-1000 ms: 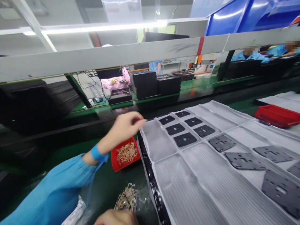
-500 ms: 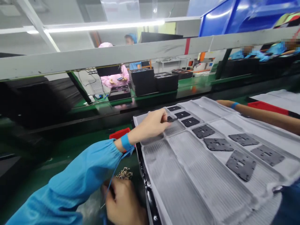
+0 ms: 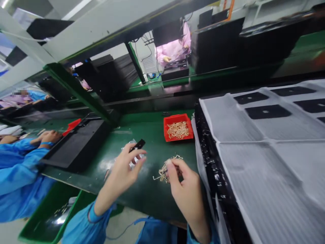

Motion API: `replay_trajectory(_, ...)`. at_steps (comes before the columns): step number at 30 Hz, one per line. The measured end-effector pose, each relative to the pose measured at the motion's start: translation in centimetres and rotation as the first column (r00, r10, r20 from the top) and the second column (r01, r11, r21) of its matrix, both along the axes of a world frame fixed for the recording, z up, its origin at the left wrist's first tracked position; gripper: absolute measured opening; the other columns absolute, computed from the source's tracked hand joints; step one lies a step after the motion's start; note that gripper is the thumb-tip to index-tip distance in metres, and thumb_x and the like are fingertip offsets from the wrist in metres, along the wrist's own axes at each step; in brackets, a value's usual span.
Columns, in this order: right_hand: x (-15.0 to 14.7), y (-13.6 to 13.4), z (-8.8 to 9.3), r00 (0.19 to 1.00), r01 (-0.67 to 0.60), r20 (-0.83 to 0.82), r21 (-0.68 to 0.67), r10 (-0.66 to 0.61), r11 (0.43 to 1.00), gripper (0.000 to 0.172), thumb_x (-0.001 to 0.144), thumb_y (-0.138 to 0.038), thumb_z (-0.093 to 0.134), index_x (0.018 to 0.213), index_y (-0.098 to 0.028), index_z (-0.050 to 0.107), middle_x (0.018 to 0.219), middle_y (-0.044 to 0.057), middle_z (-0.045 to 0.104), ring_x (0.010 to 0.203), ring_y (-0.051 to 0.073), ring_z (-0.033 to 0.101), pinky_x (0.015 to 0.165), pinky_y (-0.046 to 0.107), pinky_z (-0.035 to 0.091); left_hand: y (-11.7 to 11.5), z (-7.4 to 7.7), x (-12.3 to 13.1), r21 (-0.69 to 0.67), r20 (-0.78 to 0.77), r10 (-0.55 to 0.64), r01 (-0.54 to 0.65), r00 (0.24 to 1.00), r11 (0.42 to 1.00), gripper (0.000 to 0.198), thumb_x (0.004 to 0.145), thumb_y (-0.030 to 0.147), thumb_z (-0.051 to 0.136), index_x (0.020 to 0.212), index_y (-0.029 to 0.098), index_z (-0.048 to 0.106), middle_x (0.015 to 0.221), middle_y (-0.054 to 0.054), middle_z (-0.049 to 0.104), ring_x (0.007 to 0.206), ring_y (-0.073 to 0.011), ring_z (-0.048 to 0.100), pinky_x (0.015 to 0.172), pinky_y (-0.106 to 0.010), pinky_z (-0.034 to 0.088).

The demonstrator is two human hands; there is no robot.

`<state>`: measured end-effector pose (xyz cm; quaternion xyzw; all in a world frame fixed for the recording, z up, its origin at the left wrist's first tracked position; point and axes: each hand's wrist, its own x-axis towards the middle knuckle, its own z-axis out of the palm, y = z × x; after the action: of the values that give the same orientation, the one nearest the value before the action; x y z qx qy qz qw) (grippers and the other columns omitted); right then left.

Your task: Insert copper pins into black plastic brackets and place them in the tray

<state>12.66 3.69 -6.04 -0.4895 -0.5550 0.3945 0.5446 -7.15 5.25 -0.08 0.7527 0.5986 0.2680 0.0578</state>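
Observation:
My left hand point(image 3: 124, 169) is raised over the green workbench point(image 3: 146, 193), its fingers bent around one end of a small flat black plate point(image 3: 138, 145). The exact grip is partly hidden behind the fingers. Beneath that hand, clear crinkled plastic point(image 3: 132, 165) shows on the bench. My right hand point(image 3: 186, 188) has thumb and fingertips pressed together at a loose pile of small beige bent pieces point(image 3: 162, 173); anything between the tips is too small to make out. Beyond the pile stands a red bin point(image 3: 178, 118) with more such pieces.
To the right, a white-lined compartment tray point(image 3: 254, 176) with several black plates lies on a stack wrapped in black plastic point(image 3: 218, 176). A dark box point(image 3: 83, 142) and a co-worker's hands point(image 3: 49, 137) are at left. A green post point(image 3: 78, 95) rises behind; a green crate point(image 3: 33, 230) sits below.
My left hand has left the tray, moving left over the bench, where a black plate is at its fingers. My right hand stays by the pile. The view has swung left; another person's arm is out of view.

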Motion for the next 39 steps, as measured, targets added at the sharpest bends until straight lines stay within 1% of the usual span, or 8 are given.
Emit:
replay_trajectory(5,0.2,-0.1,0.3,1.0,0.003,0.028,0.001,-0.003,1.0,0.024,0.106,-0.033,0.055,0.089,-0.023,0.07,0.069,-0.003,0.072,0.06,0.01,0.069,0.06,0.017,0.052,-2.9,-7.1,0.0,-0.069,-0.045,-0.008,0.005,0.999,0.998,0.009,0.092,0.019,0.068,0.099,0.023,0.072,0.126,-0.013,0.068,0.111,-0.0301,0.076,0.091,-0.043,0.066)
replay_trajectory(11,0.1,0.0,0.3,0.996,0.003,0.085,0.015,-0.004,1.0,0.019,0.104,-0.03,0.058,0.094,-0.024,0.074,0.079,-0.001,0.079,0.066,0.011,0.075,0.065,0.017,0.057,-4.1,-10.8,1.5,-0.015,-0.109,0.01,-0.011,0.994,1.0,0.02,0.099,0.009,0.05,0.093,0.021,0.064,0.131,-0.02,0.067,0.112,-0.0355,0.074,0.088,-0.052,0.066)
replay_trajectory(18,-0.4,0.5,-0.3,0.97,-0.061,0.239,0.045,0.049,0.997,0.021,0.104,-0.027,0.056,0.091,-0.025,0.072,0.075,-0.002,0.077,0.063,0.012,0.073,0.06,0.018,0.055,-3.9,-9.8,1.1,0.021,-0.084,0.02,-0.018,0.996,1.0,0.024,0.098,0.003,0.046,0.088,0.022,0.057,0.135,-0.021,0.063,0.112,-0.0292,0.075,0.089,-0.041,0.067)
replay_trajectory(22,-0.5,0.5,-0.5,0.963,-0.086,0.258,0.036,0.074,0.996,0.022,0.105,-0.029,0.055,0.09,-0.025,0.071,0.073,-0.003,0.075,0.062,0.012,0.071,0.06,0.018,0.054,-4.1,-9.0,1.3,0.031,-0.096,0.017,-0.014,0.995,0.999,0.018,0.102,0.01,0.05,0.094,0.021,0.062,0.136,-0.02,0.063,0.112,-0.0293,0.074,0.093,-0.043,0.066)
replay_trajectory(25,-0.4,0.4,-0.4,0.96,-0.102,0.267,0.031,0.09,0.994,0.022,0.105,-0.029,0.055,0.09,-0.026,0.071,0.076,-0.002,0.077,0.063,0.012,0.072,0.061,0.018,0.055,-4.5,-9.6,2.0,0.031,-0.147,-0.022,0.027,0.989,0.999,0.015,0.102,0.013,0.053,0.107,0.019,0.066,0.134,-0.02,0.068,0.11,-0.0319,0.075,0.087,-0.045,0.067)
replay_trajectory(30,-0.3,0.4,-0.4,0.957,-0.116,0.273,0.045,0.1,0.992,0.021,0.105,-0.027,0.055,0.09,-0.026,0.07,0.077,-0.004,0.076,0.063,0.011,0.072,0.059,0.016,0.053,-4.9,-10.8,2.6,0.063,-0.216,0.014,-0.001,0.976,0.998,0.023,0.102,0.006,0.046,0.099,0.015,0.067,0.128,-0.025,0.072,0.103,-0.0346,0.077,0.075,-0.046,0.066)
replay_trajectory(35,-0.2,0.3,-0.7,0.957,-0.112,0.275,0.045,0.095,0.993,0.019,0.105,-0.026,0.055,0.094,-0.026,0.07,0.076,-0.003,0.075,0.065,0.012,0.072,0.063,0.019,0.054,-5.1,-10.5,2.1,0.072,-0.219,0.035,-0.02,0.975,0.997,0.023,0.102,0.008,0.047,0.092,0.019,0.064,0.127,-0.022,0.072,0.094,-0.0296,0.077,0.075,-0.043,0.066)
replay_trajectory(39,-0.2,0.2,-0.7,0.955,-0.135,0.27,0.042,0.119,0.99,0.018,0.105,-0.026,0.055,0.094,-0.026,0.07,0.08,-0.003,0.077,0.068,0.014,0.073,0.064,0.021,0.054,-6.0,-10.3,2.1,0.064,-0.214,0.027,-0.014,0.976,0.998,0.011,0.103,0.017,0.055,0.104,0.019,0.066,0.131,-0.02,0.071,0.099,-0.0309,0.076,0.079,-0.044,0.067)
